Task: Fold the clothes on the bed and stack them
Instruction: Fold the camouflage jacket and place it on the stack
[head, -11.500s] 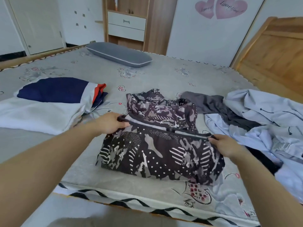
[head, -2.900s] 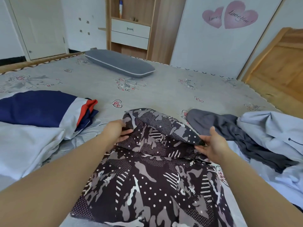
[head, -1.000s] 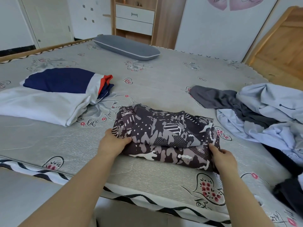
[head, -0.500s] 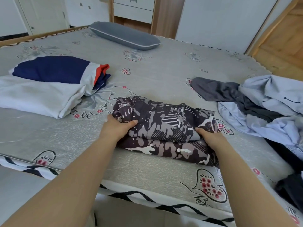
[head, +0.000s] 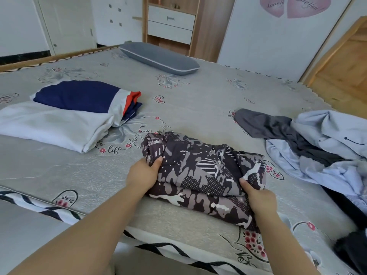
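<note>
Two hands, the left (head: pixel 142 175) and the right (head: pixel 258 197), were in view, each at one end of the single folded camo garment (head: pixel 200 173) at the centre of the one bed (head: pixel 198 104). At 9 o'clock lay one stack of two folded pieces, a navy top (head: pixel 79 96) and a white one (head: pixel 49 126); at 3 o'clock one loose heap held at least two garments, a grey (head: pixel 266 126) and a pale blue (head: pixel 327 135). At 12 o'clock were one pillow (head: pixel 158 57), two drawers (head: pixel 170 24) and two pink hearts (head: pixel 294 5).

folded garment (head: pixel 202 173) centre; stack (head: pixel 65 116) left; unfolded pile (head: pixel 321 147) right; pillow (head: pixel 158 57) behind
</note>
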